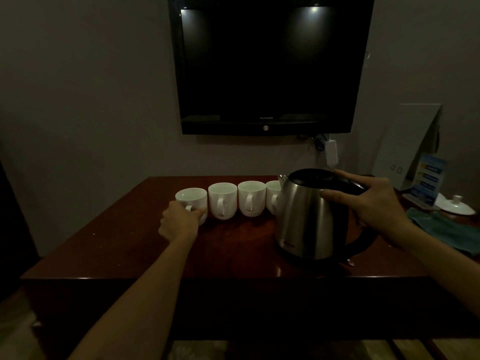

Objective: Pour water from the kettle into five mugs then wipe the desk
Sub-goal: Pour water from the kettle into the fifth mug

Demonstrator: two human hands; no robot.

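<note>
Wall TV (267, 66) reads Skyworth; left hand (179, 221) fingers grip mug (191, 201), right hand (376, 203) grips kettle (309, 216) handle

Two bare arms come into the picture from the bottom. No sleeves cover them. The left hand (179, 221) and the right hand (374, 203) wear no gloves, rings or watch.

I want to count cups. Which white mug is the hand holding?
The leftmost mug: the left hand grips its handle. The other mugs in the row stand untouched.
</note>
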